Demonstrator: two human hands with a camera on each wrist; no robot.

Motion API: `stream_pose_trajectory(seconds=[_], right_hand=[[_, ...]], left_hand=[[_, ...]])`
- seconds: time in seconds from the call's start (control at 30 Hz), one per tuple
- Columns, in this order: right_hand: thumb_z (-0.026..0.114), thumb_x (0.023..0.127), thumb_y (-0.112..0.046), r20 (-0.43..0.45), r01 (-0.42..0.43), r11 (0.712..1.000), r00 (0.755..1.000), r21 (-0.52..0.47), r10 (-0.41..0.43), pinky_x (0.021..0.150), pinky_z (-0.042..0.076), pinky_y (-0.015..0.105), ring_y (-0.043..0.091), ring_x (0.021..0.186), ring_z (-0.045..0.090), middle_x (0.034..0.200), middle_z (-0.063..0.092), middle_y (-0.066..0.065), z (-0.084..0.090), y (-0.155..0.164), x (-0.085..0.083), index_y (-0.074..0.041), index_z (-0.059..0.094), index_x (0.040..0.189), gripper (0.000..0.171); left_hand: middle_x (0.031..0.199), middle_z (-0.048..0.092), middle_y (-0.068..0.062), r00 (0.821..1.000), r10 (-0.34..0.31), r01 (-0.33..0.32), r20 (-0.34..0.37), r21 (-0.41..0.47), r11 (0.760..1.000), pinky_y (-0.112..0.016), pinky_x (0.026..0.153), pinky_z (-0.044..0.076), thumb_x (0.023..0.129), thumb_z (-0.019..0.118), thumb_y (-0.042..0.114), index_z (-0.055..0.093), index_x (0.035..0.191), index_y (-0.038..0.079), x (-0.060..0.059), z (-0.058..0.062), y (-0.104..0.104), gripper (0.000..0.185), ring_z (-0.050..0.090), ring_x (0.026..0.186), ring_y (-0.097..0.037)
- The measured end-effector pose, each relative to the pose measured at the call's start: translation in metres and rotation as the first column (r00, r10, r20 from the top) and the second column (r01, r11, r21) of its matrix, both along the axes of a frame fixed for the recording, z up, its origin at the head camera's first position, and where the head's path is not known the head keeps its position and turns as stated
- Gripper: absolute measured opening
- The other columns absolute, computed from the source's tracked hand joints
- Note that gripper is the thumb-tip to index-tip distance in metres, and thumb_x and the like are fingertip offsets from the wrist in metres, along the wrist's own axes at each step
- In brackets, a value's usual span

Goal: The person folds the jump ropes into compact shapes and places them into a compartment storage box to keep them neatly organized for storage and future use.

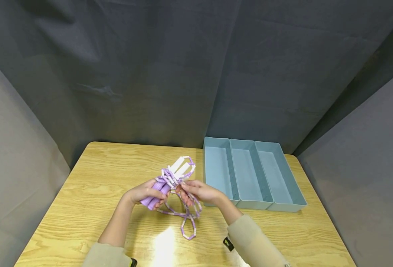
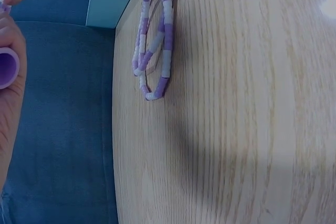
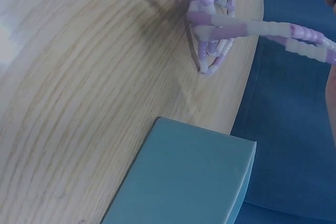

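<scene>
A beaded jump rope (image 1: 188, 235) in purple and white is bunched between my two hands in the head view. My left hand (image 1: 142, 193) grips its two handles (image 1: 154, 192) side by side, with their white parts pointing away past several turns of beads. Thumb and fingers of my right hand (image 1: 201, 190) pinch a strand of the beads beside the wrapped part. Loose loops of rope hang below the hands, down toward the tabletop. In the left wrist view, the open purple end of a handle (image 2: 7, 69) shows. Beaded strands (image 3: 268, 28) cross the right wrist view.
Three long blue-grey trays (image 1: 218, 167) stand side by side at the right back of the wooden table (image 1: 113, 170). Dark cloth (image 1: 149, 74) hangs behind the table. Paler panels (image 1: 12, 148) close in both sides.
</scene>
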State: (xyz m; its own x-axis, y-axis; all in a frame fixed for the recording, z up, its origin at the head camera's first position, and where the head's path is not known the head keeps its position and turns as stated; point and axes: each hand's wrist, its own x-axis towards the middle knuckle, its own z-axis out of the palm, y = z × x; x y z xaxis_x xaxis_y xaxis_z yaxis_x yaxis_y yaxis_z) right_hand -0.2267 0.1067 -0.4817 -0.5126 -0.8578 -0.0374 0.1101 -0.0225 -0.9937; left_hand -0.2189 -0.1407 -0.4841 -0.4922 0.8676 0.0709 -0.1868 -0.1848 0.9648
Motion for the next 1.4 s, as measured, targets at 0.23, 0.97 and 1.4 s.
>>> stream_pose_trajectory(seconds=[0.23,0.97,1.4], right_hand=[[0.028,0.1,-0.016,0.036,0.003,1.0,0.999,-0.029,-0.002,0.058,0.051,0.02,0.006,0.064,0.058,0.077,0.057,0.0,-0.002,0.003,0.002,0.009,0.048,0.109,0.034],[0.028,0.101,-0.016,-0.002,-0.036,0.999,0.999,-0.032,0.036,0.056,0.049,0.02,0.006,0.064,0.057,0.077,0.061,-0.001,0.001,0.009,0.006,0.018,0.04,0.119,0.04],[0.026,0.1,-0.01,0.017,-0.046,0.997,0.999,-0.055,0.047,0.053,0.05,0.019,0.007,0.061,0.06,0.079,0.062,0.008,0.004,0.014,0.007,0.021,0.039,0.118,0.039]], left_hand=[[0.066,0.054,-0.004,0.998,0.067,-0.067,0.014,-0.017,0.998,-0.021,0.046,0.047,0.085,0.039,-0.007,0.037,0.093,-0.018,-0.001,0.001,-0.001,0.013,0.053,0.053,-0.011],[0.071,0.053,-0.003,0.977,0.198,-0.202,0.081,0.048,0.978,-0.021,0.05,0.045,0.088,0.036,-0.005,0.047,0.092,0.002,-0.006,-0.009,-0.01,0.014,0.052,0.056,-0.01],[0.069,0.053,-0.002,0.953,0.287,-0.29,0.102,0.016,0.957,-0.021,0.048,0.046,0.088,0.039,-0.003,0.046,0.091,0.003,-0.008,-0.008,-0.009,0.009,0.051,0.054,-0.01]])
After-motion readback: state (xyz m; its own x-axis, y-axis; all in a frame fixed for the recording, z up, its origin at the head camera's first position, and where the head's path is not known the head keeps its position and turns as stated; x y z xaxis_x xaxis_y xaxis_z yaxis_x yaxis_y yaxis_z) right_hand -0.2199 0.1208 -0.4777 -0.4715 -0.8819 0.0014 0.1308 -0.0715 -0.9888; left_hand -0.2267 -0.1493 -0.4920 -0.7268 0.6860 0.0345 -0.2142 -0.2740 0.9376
